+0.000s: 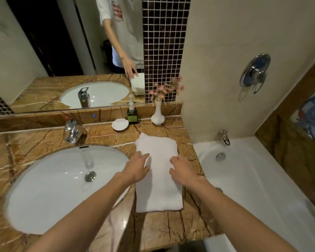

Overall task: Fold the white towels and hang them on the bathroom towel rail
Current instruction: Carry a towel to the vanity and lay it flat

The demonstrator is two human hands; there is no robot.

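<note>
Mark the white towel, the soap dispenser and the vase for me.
white towel (158, 195): head view, bare lower half of the folded cloth.
soap dispenser (132, 116): head view, green bottle body.
vase (158, 115): head view, white belly below the neck.

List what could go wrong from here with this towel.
The white towel lies on a narrow counter strip between the sink and the bathtub; a push from the left hand or right hand might slide an edge into either basin. Folding away could nudge the vase.

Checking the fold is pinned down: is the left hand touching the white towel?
Touching. The head view shows the left hand with its fingers lying flat on the white towel.
</note>
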